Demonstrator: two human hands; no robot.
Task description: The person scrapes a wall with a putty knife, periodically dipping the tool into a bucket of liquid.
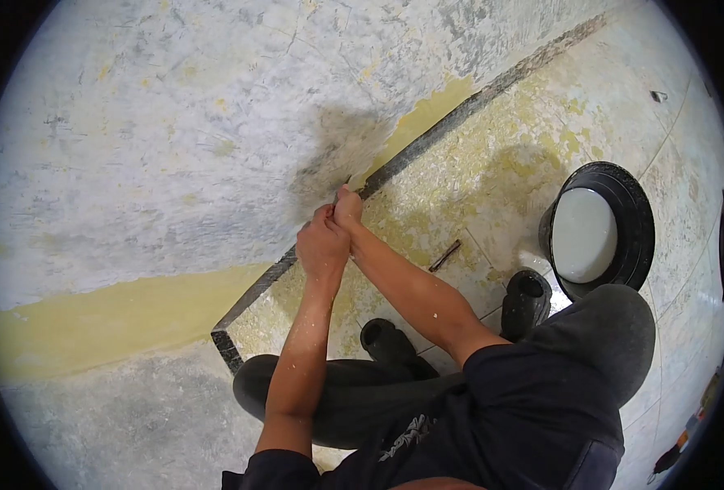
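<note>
My right hand [348, 209] is closed at the foot of the wall, around a narrow dark tool [346, 181] that looks like a scraper; only its tip shows. Right against it, my left hand [324, 242] is closed too, fingers wrapped at the same spot; the handle between them is hidden. Beside the hands runs a band of yellow paint [427, 114] on the wall [174, 147], with a ragged upper edge. A dark skirting strip [411, 155] follows the wall's base. Yellow flakes [427, 196] lie scattered over the floor next to it.
A black bucket [644, 220] holding whitish liquid [584, 237] stands on the right, close to my knee. A thin dark stick-like object [444, 256] lies on the floor near my dark shoes [528, 302]. At left, the skirting turns a corner [219, 331].
</note>
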